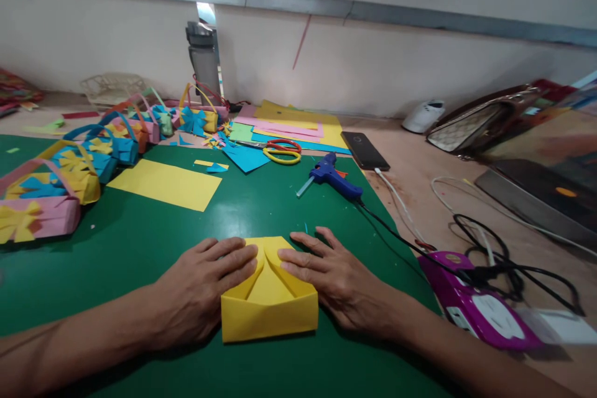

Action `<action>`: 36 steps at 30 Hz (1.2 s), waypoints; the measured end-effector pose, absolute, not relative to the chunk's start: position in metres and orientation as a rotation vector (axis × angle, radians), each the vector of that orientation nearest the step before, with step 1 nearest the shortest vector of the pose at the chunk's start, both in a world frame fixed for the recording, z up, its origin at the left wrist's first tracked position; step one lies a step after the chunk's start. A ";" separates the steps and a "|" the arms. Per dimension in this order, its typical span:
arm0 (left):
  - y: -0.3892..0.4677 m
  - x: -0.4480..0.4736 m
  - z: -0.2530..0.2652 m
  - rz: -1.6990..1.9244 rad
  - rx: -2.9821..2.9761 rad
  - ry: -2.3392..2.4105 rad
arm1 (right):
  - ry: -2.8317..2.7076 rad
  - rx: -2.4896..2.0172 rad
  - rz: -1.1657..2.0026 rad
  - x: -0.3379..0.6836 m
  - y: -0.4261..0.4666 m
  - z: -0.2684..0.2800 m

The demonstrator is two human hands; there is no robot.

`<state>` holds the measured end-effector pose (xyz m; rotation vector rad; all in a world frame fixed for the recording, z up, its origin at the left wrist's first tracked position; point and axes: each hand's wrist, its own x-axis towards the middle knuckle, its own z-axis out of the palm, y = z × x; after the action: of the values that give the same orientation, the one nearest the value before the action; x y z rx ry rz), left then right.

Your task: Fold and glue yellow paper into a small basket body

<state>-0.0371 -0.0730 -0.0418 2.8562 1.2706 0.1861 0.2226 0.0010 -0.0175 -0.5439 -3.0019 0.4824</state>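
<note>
A yellow paper box (pixel 269 321), partly folded, sits on the green mat in front of me; its near wall stands upright and its far flaps lean inward. My left hand (pixel 200 286) holds its left side, fingers lying over the left flap, thumb hidden. On the opposite side my right hand (pixel 342 280) grips the box with two fingers on the right flap, its other visible fingers spread off the paper. Beyond the hands, a blue glue gun (pixel 333 175) lies on its side. Scissors with red and yellow handles (pixel 282 151) rest behind it.
Small paper baskets (pixel 51 216) line the left side. A yellow paper sheet (pixel 165 185) lies near them on the green mat (pixel 140 255). Farther back are coloured sheets (pixel 298 121), a bottle (pixel 204 62) and a phone (pixel 365 150). A purple power strip (pixel 480 305) with cables stands right.
</note>
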 end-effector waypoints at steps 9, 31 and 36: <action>-0.072 -0.037 -0.047 0.272 2.867 1.256 | -3.078 -0.498 0.217 0.214 0.004 -0.024; -0.062 -0.029 -0.032 0.189 2.842 1.311 | -3.165 -0.620 0.072 0.189 0.012 -0.021; -0.056 -0.023 -0.030 0.127 2.859 1.388 | -3.149 -0.695 0.042 0.185 0.011 -0.021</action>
<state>-0.0234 -0.0561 -0.0298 2.8585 1.3884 0.1269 0.1854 0.0106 -0.0213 -0.6954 -3.1494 0.0417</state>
